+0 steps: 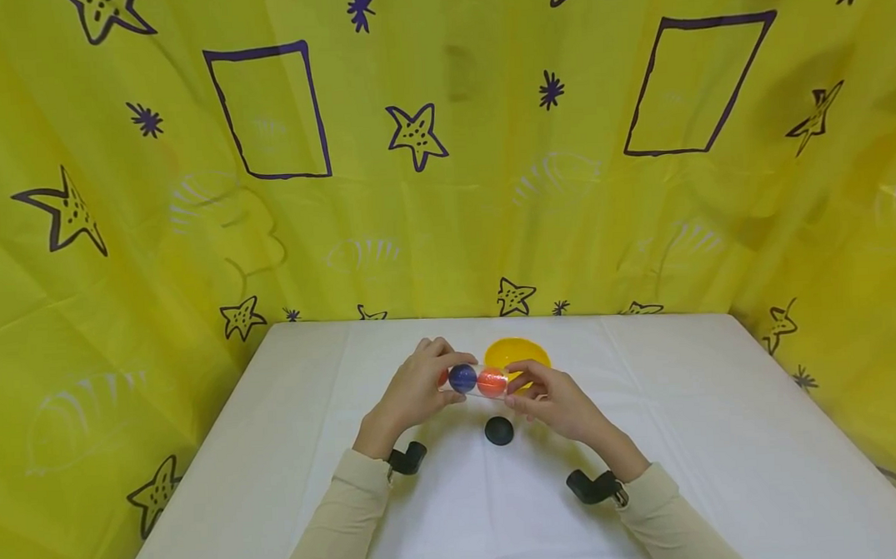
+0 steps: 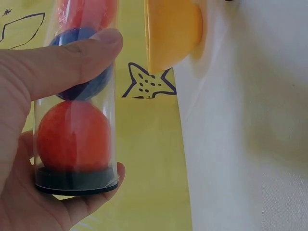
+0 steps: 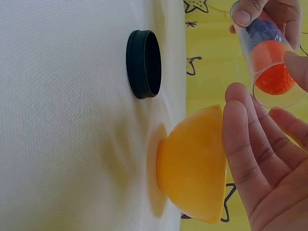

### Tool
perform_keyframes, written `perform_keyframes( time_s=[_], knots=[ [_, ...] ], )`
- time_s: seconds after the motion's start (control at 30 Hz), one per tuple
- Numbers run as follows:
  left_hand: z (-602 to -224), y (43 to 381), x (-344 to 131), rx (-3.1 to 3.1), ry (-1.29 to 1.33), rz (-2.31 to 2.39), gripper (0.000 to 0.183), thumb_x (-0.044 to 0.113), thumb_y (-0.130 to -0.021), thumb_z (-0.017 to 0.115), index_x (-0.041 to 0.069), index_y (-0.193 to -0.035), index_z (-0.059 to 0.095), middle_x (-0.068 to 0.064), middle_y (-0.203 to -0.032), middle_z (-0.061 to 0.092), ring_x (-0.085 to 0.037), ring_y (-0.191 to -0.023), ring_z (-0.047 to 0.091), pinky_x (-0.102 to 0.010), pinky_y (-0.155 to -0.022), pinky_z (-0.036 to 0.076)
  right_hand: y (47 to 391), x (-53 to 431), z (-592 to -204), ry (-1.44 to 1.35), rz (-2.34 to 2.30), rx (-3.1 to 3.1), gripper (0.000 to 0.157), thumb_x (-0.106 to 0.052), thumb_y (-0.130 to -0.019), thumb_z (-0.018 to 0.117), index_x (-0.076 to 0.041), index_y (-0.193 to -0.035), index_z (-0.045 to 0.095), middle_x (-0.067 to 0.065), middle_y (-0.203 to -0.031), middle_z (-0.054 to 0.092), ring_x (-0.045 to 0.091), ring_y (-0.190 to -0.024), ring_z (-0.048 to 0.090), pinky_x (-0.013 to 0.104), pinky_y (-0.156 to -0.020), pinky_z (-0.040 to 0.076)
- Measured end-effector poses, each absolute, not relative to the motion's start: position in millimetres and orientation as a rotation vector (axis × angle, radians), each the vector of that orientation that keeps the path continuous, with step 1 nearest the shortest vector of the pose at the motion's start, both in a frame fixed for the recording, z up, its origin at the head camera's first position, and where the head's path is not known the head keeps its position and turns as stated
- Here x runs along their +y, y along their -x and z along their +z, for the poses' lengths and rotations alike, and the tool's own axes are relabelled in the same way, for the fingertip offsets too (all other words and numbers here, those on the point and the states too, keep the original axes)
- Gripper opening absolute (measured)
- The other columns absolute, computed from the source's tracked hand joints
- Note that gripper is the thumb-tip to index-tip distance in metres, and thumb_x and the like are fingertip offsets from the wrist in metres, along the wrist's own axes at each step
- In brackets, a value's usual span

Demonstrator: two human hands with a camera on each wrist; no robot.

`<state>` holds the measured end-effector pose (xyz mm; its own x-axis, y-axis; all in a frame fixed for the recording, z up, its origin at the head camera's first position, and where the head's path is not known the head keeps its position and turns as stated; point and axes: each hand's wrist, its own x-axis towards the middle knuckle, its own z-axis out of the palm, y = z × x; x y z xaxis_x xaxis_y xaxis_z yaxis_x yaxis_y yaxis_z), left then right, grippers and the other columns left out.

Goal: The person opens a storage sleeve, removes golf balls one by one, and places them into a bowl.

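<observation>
My left hand point(image 1: 415, 385) grips a clear plastic tube point(image 2: 113, 120) holding balls in a row. A red ball point(image 2: 74, 137) sits by the tube's black end cap point(image 2: 77, 179); a dark blue ball point(image 1: 463, 379) is in the middle and an orange-red ball point(image 1: 492, 383) lies toward the uncapped end. In the head view the tube lies roughly sideways above the table. My right hand point(image 1: 554, 396) is at that uncapped end, its fingers loosely spread about the rim in the right wrist view. Whether its fingertips touch the rim I cannot tell.
A yellow bowl point(image 1: 517, 349) stands on the white-covered table point(image 1: 650, 437), just behind the tube. Nearer me, below the tube, lies a round black cap point(image 1: 499, 431). Yellow patterned curtains point(image 1: 430, 205) enclose the table's back and sides.
</observation>
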<state>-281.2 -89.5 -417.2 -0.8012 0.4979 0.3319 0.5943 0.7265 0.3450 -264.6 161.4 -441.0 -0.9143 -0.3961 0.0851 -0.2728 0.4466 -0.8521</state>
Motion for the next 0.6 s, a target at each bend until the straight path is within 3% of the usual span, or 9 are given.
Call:
perform_keyframes(
  time_s=[0.27,0.6],
  knots=[
    [-417.0,280.9,-88.3,-2.708,0.859,-0.644,0.048,0.023,-0.075,0.083,0.029,-0.12,0.066,0.004,-0.104,0.056,-0.013,-0.095,0.043,-0.027,-0.076,0.04,266.5,161.9,-443.1,0.586,-1.472,2.571,0.05,-0.034,-0.086,0.071,-0.015,-0.128,0.053,0.01,-0.109,0.067,0.022,-0.08,0.066,0.03,-0.066,0.057],
    [-419.2,282.2,-88.5,-2.723,0.844,-0.709,0.046,0.022,-0.076,0.082,0.029,-0.119,0.066,0.0,-0.107,0.058,-0.015,-0.1,0.046,-0.03,-0.083,0.045,265.3,161.7,-442.0,0.504,-1.442,2.606,0.052,-0.04,-0.084,0.072,-0.016,-0.128,0.056,0.008,-0.11,0.067,0.017,-0.082,0.064,0.027,-0.069,0.055]
  ],
)
